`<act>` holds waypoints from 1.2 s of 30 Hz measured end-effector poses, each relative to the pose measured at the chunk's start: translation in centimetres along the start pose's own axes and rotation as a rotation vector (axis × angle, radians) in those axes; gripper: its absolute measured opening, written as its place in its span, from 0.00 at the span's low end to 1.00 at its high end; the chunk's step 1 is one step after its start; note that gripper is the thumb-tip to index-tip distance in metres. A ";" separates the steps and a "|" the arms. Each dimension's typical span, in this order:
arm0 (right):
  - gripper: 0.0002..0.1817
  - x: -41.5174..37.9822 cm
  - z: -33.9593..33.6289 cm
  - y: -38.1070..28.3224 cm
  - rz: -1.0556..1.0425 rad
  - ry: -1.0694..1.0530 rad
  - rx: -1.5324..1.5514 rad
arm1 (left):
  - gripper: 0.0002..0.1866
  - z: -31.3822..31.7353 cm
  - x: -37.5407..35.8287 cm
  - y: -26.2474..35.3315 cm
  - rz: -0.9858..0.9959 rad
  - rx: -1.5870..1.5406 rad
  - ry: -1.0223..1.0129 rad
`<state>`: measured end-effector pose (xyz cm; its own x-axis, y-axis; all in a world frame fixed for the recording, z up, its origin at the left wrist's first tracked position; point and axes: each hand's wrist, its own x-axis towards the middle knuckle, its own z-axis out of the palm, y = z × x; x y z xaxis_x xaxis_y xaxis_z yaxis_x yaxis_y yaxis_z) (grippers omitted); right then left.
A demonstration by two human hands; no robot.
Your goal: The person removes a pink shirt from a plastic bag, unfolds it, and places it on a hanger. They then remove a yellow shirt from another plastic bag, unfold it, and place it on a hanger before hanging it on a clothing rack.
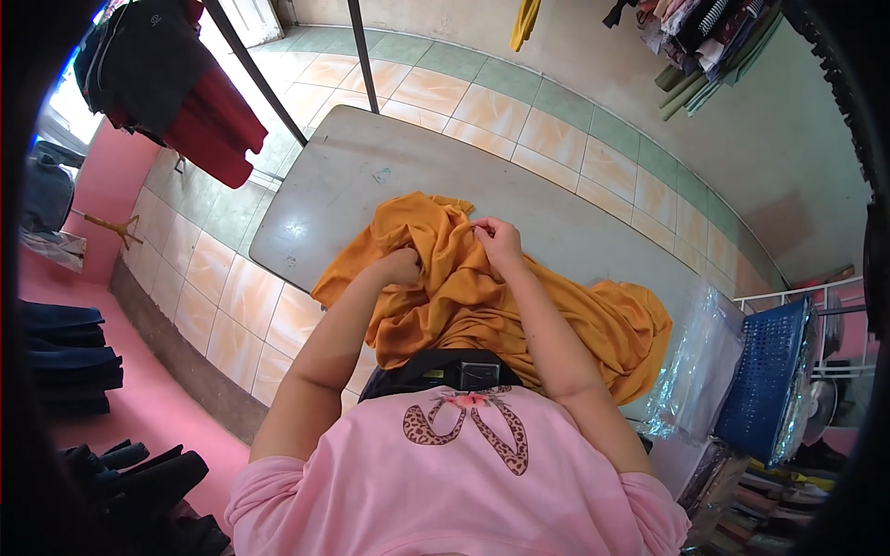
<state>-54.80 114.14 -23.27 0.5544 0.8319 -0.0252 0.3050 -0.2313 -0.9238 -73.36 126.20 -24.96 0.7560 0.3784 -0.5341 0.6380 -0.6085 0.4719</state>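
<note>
A large mustard-yellow cloth (593, 320) lies bunched in loose folds on the grey table (343, 157) and hangs over its near edge by my waist. My left hand (403, 266) is closed on the folds at the left part of the cloth, its fingertips partly tucked into the fabric. Higher and to the right, my right hand (501, 243) pinches the cloth near its far edge, fingers bent together. Between the two hands the fabric is gathered in a raised heap.
Clear plastic bags (691, 361) lie at the table's right end beside a blue plastic basket (762, 375). Dark and red garments (190, 93) hang at upper left, near dark metal poles (363, 56). Folded jeans (69, 357) sit on a pink surface at left. More clothes (709, 42) hang at upper right.
</note>
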 end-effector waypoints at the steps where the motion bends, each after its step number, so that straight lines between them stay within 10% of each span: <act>1: 0.08 -0.1 -0.1 -0.2 0.009 -0.005 -0.011 | 0.14 0.1 0.1 0.0 0.001 0.000 0.000; 3: 0.08 0.1 -0.1 -0.4 0.014 -0.010 -0.020 | 0.14 -0.1 -0.2 0.4 0.095 -1.049 0.017; 9: 0.08 0.4 0.2 0.5 0.025 -0.010 -0.004 | 0.19 -1.1 -1.6 1.5 0.168 -1.606 0.026; 12: 0.08 0.3 0.2 0.3 0.027 -0.013 -0.013 | 0.22 -2.4 -1.8 1.6 -0.100 -1.403 0.017; 16: 0.08 0.2 0.3 0.0 0.030 -0.021 -0.023 | 0.23 -2.2 -1.5 1.5 0.085 -0.908 0.086; 18: 0.08 0.2 0.1 0.0 0.033 -0.008 -0.026 | 0.22 -3.1 -2.3 2.1 -0.137 -1.502 -0.130; 22: 0.08 -0.1 -0.2 -0.8 0.032 -0.017 -0.050 | 0.18 -3.5 -3.1 2.9 -0.006 -1.666 -0.121; 28: 0.07 0.0 1.1 -0.1 -0.042 -0.032 -0.006 | 0.18 -0.4 0.2 3.7 0.156 -0.932 0.380; 30: 0.07 0.0 0.9 -0.1 -0.059 -0.029 0.023 | 0.18 -0.8 1.4 4.6 -0.018 -1.719 0.316; 36: 0.06 -0.2 -1.0 -1.4 0.034 -0.015 0.004 | 0.21 -1.6 0.4 5.5 -0.045 -1.782 0.210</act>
<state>-54.54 113.76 -21.58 0.5526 0.8311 -0.0623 0.2831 -0.2575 -0.9239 -69.32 124.13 -21.46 0.6491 0.5311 -0.5446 -0.0773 0.7583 0.6473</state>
